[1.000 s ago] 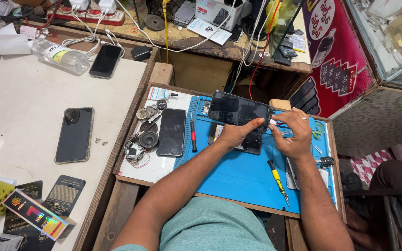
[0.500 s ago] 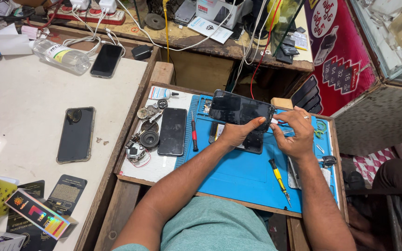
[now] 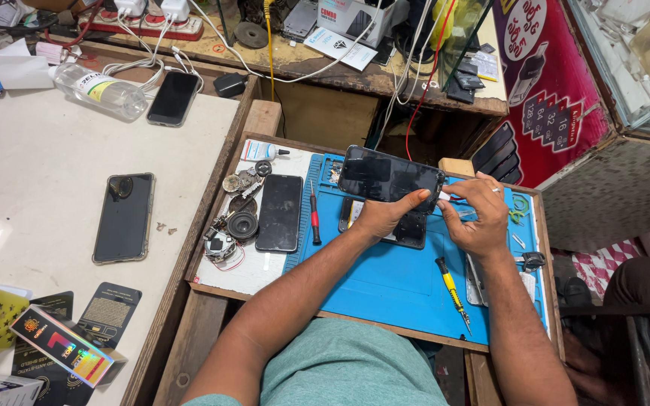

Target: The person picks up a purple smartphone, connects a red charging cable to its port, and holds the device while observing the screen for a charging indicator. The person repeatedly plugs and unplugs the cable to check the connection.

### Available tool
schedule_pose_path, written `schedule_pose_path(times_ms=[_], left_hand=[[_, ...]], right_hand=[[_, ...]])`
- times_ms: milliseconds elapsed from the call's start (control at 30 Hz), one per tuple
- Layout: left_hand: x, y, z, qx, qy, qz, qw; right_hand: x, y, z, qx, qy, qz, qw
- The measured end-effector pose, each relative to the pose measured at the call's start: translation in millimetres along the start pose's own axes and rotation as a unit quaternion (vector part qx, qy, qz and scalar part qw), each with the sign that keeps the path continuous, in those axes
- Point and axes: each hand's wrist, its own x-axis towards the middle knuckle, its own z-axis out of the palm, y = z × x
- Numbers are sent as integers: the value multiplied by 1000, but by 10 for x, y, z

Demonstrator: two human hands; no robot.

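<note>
The left hand [image 3: 376,218] grips a black phone screen panel [image 3: 389,177] by its lower edge, thumb on the glass, tilting it up off the phone body [image 3: 408,229] so the inside is reachable. The right hand [image 3: 478,218] pinches a small tool at the panel's right end, just right of centre frame. Both work over the blue repair mat [image 3: 385,282], which keeps parts together. Left of it lies another phone [image 3: 280,213], then a red screwdriver [image 3: 314,218]; a yellow screwdriver [image 3: 451,289] lies lower right.

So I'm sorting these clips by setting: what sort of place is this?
Most likely a small phone repair stall. A blue work mat carries screwdrivers, several phones lie about, and the left hand steadies an opened phone's screen.
</note>
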Motion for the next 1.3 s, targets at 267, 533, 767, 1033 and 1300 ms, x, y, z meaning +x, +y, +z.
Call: schedule_pose_path(times_ms=[267, 533, 767, 1033, 1300], left_hand=[[-25, 53, 22, 10, 2, -17, 1000], [-51, 106, 56, 19, 7, -10, 1000], [-32, 69, 49, 15, 2, 3, 1000], [-44, 46, 20, 11, 4, 1, 1000], [-76, 52, 1, 5, 2, 15, 1000]], right_hand=[[6, 9, -1, -1, 2, -6, 1000], [6, -11, -15, -5, 0, 0, 1000], [10, 2, -13, -4, 0, 0, 1000], [-9, -18, 9, -7, 1, -1, 1000], [-19, -60, 19, -6, -1, 1, 1000]])
